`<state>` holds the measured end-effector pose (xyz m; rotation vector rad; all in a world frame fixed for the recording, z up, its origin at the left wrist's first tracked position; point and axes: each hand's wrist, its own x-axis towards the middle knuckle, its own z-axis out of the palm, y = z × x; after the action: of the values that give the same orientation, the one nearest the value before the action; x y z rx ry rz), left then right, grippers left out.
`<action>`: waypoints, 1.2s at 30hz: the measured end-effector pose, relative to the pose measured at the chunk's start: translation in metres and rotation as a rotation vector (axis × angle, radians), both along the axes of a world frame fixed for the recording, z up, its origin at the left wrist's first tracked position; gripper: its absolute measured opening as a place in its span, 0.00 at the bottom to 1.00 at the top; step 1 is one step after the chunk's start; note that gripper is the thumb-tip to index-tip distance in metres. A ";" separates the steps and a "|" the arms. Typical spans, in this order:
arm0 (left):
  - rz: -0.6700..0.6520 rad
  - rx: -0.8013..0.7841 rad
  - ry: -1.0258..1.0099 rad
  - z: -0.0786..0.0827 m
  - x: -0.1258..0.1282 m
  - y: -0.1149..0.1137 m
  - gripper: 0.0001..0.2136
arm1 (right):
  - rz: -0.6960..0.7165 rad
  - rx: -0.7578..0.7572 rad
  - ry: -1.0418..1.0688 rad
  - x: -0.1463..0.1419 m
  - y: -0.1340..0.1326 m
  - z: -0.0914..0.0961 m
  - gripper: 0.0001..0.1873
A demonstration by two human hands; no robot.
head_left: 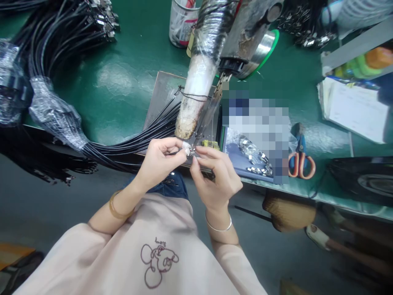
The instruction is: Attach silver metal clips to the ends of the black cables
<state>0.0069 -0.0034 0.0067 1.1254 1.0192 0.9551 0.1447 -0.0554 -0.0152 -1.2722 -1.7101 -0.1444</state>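
At the table's front edge both hands meet over a small shiny metal connector (192, 150). My left hand (162, 162) pinches it between thumb and index finger, and white wrapping covers a fingertip. From the right, the thumb and index fingertip of my right hand (216, 172) close on the same piece. Its fine detail is too small to make out. Behind my left hand runs a bundle of black cables (132, 143), wrapped in clear film (58, 110) farther left. Just above my fingers ends a film-wrapped tube (196, 78), with thin metal rods (215, 100) beside it.
Right of my hands, a blue tray (236, 164) holds small metal connectors (259, 170), partly blurred out. Orange-handled scissors (302, 164) lie beyond it. A solder spool (265, 51) and a cup (181, 26) stand behind the tube. More cables (67, 28) lie back left; papers (356, 108) right.
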 end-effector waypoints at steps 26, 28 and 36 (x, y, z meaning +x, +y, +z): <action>0.002 0.115 0.067 -0.008 -0.001 -0.004 0.04 | 0.022 -0.042 0.126 0.004 -0.004 -0.002 0.10; 0.015 0.116 0.075 -0.007 0.000 -0.004 0.04 | 0.020 -0.041 0.135 0.004 -0.002 -0.002 0.10; 0.012 0.157 0.105 -0.002 -0.001 -0.004 0.06 | 0.018 -0.030 0.125 0.003 -0.002 0.001 0.11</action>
<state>0.0059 -0.0072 0.0048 1.3120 1.0500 1.0080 0.1476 -0.0570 -0.0147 -1.2611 -1.6211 -0.0277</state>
